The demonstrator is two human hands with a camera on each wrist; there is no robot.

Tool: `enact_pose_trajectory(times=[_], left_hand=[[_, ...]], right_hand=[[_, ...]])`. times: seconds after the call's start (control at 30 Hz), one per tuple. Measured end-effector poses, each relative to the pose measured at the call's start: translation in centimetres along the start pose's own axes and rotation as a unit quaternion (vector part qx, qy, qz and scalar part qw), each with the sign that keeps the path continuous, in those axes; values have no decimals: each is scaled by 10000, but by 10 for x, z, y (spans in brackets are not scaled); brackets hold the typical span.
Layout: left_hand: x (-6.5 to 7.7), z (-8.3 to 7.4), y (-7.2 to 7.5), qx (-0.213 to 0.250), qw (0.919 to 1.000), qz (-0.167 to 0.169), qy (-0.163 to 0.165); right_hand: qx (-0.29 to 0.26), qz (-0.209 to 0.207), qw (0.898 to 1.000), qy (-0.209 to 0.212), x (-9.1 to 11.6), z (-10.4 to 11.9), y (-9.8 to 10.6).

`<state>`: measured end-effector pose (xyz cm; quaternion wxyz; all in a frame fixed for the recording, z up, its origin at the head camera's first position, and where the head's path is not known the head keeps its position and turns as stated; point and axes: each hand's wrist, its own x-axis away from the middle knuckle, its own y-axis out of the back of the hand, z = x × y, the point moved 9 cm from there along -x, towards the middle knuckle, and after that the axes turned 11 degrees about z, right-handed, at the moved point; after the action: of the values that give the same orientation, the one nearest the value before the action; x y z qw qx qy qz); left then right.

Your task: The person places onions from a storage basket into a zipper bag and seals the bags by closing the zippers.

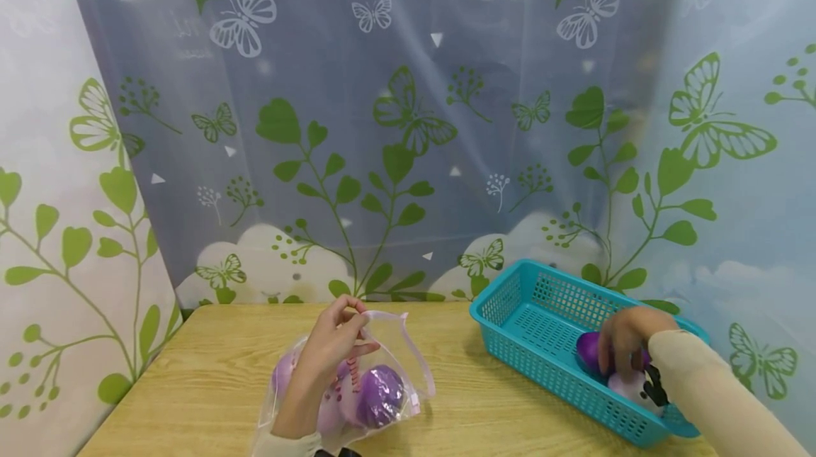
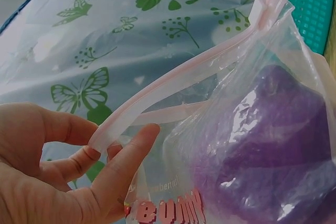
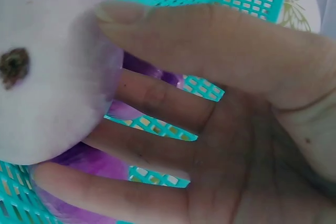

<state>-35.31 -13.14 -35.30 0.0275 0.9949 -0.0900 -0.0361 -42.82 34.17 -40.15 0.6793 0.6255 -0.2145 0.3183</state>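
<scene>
My left hand (image 1: 334, 343) pinches the pink zip edge of a clear plastic bag (image 2: 152, 90) between thumb and fingers, and its mouth gapes. Inside the bag are a shiny purple rounded thing (image 2: 262, 145) with a blunt nub on top, and paler lilac ones (image 1: 283, 372) beside it. In the right part of the basket, my right hand (image 1: 637, 333) has its thumb and fingers around a pale, round, turnip-like thing (image 3: 58, 77) with a brown stub. Deep purple shiny things (image 1: 588, 351) lie beside and beneath that hand.
The teal perforated basket (image 1: 529, 354) stands on the right of the wood-grain table (image 1: 223, 358), near its back edge. A patterned curtain (image 1: 357, 181) with leaves and butterflies hangs behind and at both sides.
</scene>
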Motion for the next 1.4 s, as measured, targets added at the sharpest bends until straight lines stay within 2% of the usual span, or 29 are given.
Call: enact_pose_trajectory(times=[0.3, 0.67, 0.77, 0.9, 1.0, 1.2, 1.4], left_hand=[[0, 0, 0, 12, 10000, 1, -30], [1, 0, 1, 27, 10000, -20, -30], [1, -1, 1, 23, 10000, -8, -49], [0, -1, 2, 8, 10000, -34, -38], [0, 0, 2, 5, 10000, -57, 9], [0, 1, 0, 22, 10000, -27, 17], [0, 1, 0, -18, 10000, -46, 7]], right_hand=[[213, 111, 9997, 16, -3, 0, -7], [-46, 446, 9989, 138, -6, 3, -12], [-307, 483, 9981, 219, -5, 3, -11], [-1047, 271, 9939, 235, -1, -1, -6], [-1222, 250, 9918, 273, -1, 0, -6], [-693, 759, 9945, 179, -8, 1, -17], [-222, 806, 9965, -67, -13, 0, -20]])
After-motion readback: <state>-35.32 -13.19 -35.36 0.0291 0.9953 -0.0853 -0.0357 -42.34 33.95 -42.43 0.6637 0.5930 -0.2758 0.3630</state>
